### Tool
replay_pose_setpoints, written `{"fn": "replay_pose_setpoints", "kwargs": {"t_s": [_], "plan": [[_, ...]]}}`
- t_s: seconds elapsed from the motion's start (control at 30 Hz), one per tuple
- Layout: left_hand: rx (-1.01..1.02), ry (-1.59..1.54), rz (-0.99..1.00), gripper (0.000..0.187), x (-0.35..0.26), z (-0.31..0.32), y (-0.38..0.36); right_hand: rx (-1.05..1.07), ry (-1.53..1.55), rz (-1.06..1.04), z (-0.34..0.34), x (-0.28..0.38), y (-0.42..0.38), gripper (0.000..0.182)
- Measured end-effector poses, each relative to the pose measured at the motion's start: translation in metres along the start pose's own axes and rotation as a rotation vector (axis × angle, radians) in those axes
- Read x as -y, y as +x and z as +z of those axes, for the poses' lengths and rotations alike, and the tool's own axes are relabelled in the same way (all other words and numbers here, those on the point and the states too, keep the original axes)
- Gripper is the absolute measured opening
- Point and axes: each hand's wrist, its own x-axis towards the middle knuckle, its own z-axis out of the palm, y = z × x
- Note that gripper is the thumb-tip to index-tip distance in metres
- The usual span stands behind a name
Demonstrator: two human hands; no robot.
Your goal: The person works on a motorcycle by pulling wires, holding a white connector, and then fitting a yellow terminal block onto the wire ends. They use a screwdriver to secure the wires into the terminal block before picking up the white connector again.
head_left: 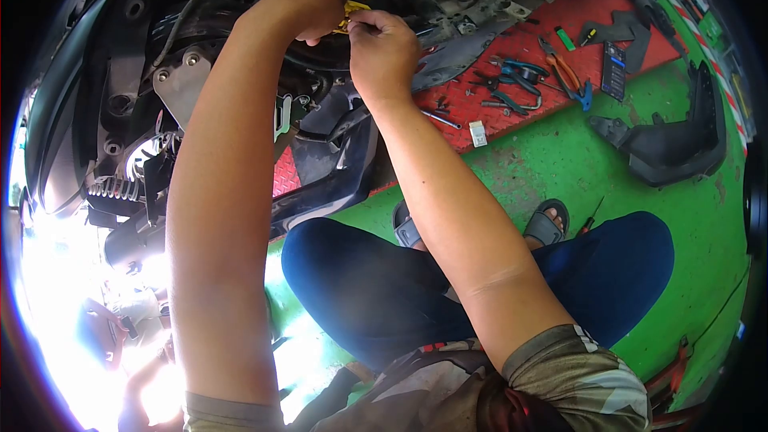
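Observation:
Both my arms reach up to the stripped rear of a scooter (120, 104). My left hand (316, 4) is curled around a small yellow part (353, 10) at the machine's upper middle. My right hand (384, 44) pinches the same yellow part from the right with thumb and fingertips. What the yellow part is fixed to is hidden behind my fingers. Below my hands sit a grey metal bracket (182, 80) and a coil spring (120, 188).
Pliers (564, 72), blue-handled cutters (512, 80), a green lighter (565, 38) and small bits lie on the red floor panel (512, 112). Black plastic fairing pieces (680, 140) rest on the green floor. A screwdriver (590, 216) lies by my sandalled foot (546, 222).

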Motion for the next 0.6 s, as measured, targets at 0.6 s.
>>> {"fn": "replay_pose_setpoints", "kwargs": {"t_s": [0.6], "plan": [[0.015, 0.045, 0.076, 0.034, 0.007, 0.004, -0.001, -0.003, -0.073, 0.045, 0.003, 0.009, -0.007, 0.017]]}}
